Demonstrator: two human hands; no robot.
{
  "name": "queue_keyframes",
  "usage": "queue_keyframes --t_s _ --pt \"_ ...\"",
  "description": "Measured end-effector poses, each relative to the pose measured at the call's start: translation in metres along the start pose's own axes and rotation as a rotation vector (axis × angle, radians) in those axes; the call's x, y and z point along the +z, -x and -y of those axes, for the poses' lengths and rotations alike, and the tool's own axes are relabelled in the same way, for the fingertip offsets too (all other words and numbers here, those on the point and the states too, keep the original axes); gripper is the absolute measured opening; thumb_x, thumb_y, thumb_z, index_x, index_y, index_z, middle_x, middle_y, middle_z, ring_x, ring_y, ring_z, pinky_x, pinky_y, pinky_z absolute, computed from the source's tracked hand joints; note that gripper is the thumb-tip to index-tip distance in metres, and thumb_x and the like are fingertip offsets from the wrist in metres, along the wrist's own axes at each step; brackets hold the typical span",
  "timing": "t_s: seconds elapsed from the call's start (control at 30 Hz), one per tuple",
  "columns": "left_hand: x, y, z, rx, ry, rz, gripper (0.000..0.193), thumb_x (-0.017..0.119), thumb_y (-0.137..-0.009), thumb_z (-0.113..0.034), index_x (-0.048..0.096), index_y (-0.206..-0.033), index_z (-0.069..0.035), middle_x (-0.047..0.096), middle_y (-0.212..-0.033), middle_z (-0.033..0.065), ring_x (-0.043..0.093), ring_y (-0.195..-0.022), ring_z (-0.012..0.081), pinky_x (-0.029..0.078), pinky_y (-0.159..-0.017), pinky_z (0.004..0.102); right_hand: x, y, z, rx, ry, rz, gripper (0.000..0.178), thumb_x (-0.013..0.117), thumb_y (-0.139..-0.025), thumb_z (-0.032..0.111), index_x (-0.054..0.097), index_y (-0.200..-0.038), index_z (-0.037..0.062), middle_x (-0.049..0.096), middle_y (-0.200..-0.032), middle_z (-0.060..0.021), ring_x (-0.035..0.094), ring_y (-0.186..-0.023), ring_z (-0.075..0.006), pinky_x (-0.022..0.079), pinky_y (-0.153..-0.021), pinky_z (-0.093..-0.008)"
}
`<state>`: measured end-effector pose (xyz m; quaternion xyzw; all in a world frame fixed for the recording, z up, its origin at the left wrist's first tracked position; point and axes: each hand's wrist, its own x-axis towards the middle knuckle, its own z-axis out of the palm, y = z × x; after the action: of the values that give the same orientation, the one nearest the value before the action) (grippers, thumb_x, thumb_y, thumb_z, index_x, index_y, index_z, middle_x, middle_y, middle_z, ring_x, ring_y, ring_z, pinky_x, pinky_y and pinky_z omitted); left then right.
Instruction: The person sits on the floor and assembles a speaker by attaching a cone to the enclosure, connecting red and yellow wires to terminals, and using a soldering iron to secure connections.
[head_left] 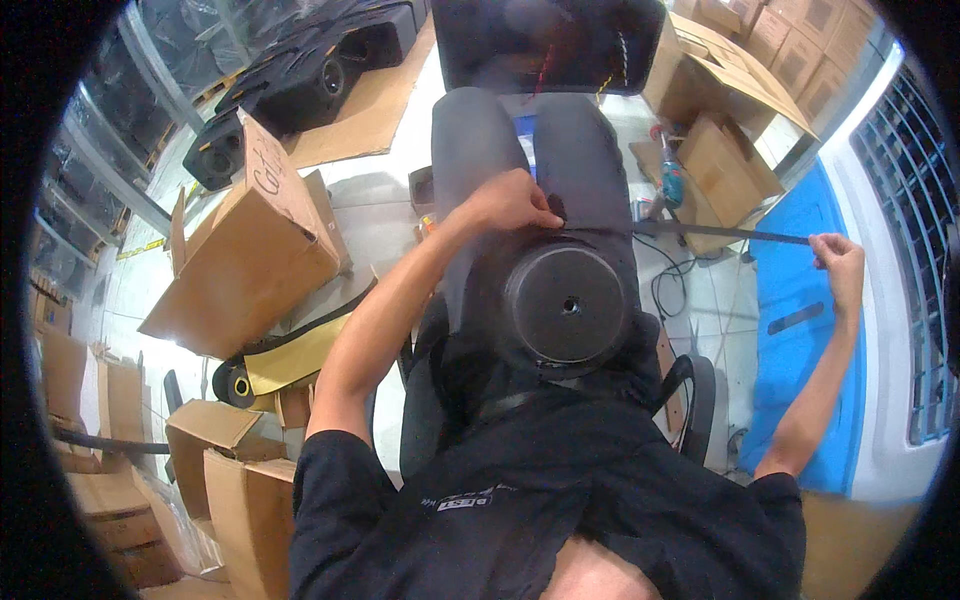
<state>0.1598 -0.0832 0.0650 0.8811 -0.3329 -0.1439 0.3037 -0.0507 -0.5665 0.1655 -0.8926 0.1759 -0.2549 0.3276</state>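
A narrow black strip [720,232] is stretched sideways from above my thighs out to the right. My left hand [515,203] is closed in a pinch at its left end, just beyond the round piece. Far to the right, my right hand [838,265] grips the other end between thumb and fingers. On my lap rests a round black piece [565,320] with a small hole in its middle, resembling the back of a speaker driver. Neither hand touches it. A small dark patch or scrap [557,205] shows beside my left fingertips.
An opened cardboard box [245,250] stands left, near a yellow-and-black panel [300,350]. A teal power drill [670,178] is beyond my right knee, with a cable [668,285] nearby. A blue panel [810,370] stands right; a black case [550,45] lies ahead.
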Motion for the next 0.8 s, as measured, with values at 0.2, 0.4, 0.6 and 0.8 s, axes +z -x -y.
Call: queue_keyframes --t_s 0.2,0.4,0.6,0.8 --pt "0.003 -0.002 -0.01 -0.06 -0.058 -0.014 0.049 0.081 -0.077 -0.05 0.08 -0.092 -0.004 0.075 -0.087 0.0173 0.071 -0.082 0.0292 0.054 -0.077 0.0406 0.003 0.058 -0.034 0.187 -0.115 0.038 0.025 0.081 -0.085 0.022 0.074 -0.09 -0.0022 0.067 -0.072 -0.0045 0.059 -0.06 -0.0108 0.046 -0.058 -0.0256" --pt "0.012 -0.003 -0.021 -0.117 0.01 -0.03 0.055 0.082 -0.073 -0.057 0.08 -0.084 -0.003 0.075 -0.082 0.0161 0.072 -0.078 0.0298 0.054 -0.075 0.0406 0.015 0.11 -0.043 0.266 -0.222 -0.007 0.02 0.08 -0.086 0.016 0.073 -0.088 -0.0024 0.067 -0.071 -0.0037 0.057 -0.059 -0.0089 0.044 -0.057 -0.0246" --pt "0.019 -0.007 -0.027 -0.246 -0.058 -0.037 0.067 0.081 -0.068 -0.066 0.079 -0.083 -0.001 0.075 -0.081 0.0167 0.072 -0.077 0.0313 0.055 -0.073 0.0422 0.01 0.158 -0.031 0.311 -0.248 -0.005 0.017 0.079 -0.085 0.014 0.073 -0.082 -0.0021 0.066 -0.066 -0.003 0.056 -0.057 -0.0082 0.043 -0.055 -0.0245" --pt "0.026 -0.008 -0.032 -0.241 -0.003 -0.058 0.074 0.088 -0.065 -0.06 0.075 -0.088 0.009 0.073 -0.082 0.0201 0.072 -0.079 0.0295 0.055 -0.076 0.0378 0.019 0.184 -0.034 0.402 -0.285 0.125 0.014 0.077 -0.083 0.01 0.072 -0.079 -0.0027 0.068 -0.067 -0.0051 0.058 -0.056 -0.0095 0.046 -0.055 -0.0256"
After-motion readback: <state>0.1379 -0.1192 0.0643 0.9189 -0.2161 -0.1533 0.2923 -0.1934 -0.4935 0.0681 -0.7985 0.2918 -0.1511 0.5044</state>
